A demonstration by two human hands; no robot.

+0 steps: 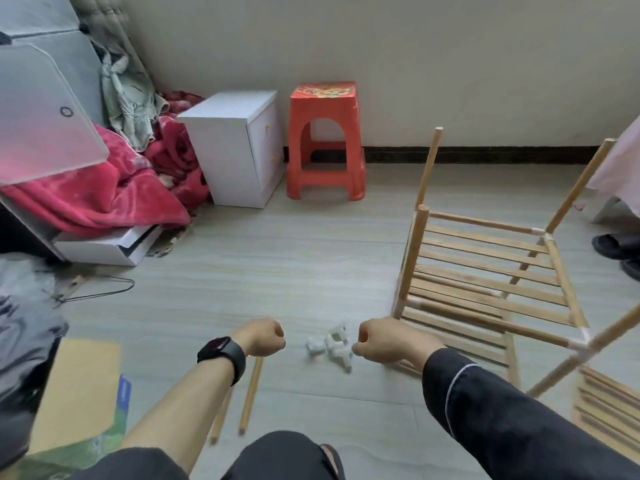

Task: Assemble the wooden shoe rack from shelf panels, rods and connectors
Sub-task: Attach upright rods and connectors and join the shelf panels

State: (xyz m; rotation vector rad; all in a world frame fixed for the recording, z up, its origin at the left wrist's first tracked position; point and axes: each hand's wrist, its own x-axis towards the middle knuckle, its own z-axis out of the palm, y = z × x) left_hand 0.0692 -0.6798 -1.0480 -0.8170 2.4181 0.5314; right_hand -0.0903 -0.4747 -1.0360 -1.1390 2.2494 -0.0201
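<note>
My left hand [265, 337] and my right hand [379, 339] are both curled into fists above the floor, holding nothing that I can see. Between them lies a small heap of white plastic connectors [332, 344]. Two loose wooden rods [251, 396] lie on the floor under my left forearm. To the right stands the partly built shoe rack [485, 268]: slatted shelf panels joined by white connectors, with upright rods [428, 168] rising from its corners. Another slatted panel [604, 407] lies at the lower right.
An orange plastic stool [325, 140] and a white cabinet [239, 147] stand by the far wall. Red blankets [97, 188] and boxes pile up at the left. Cardboard [78, 393] lies at the lower left. Dark slippers [620, 251] sit at the right edge.
</note>
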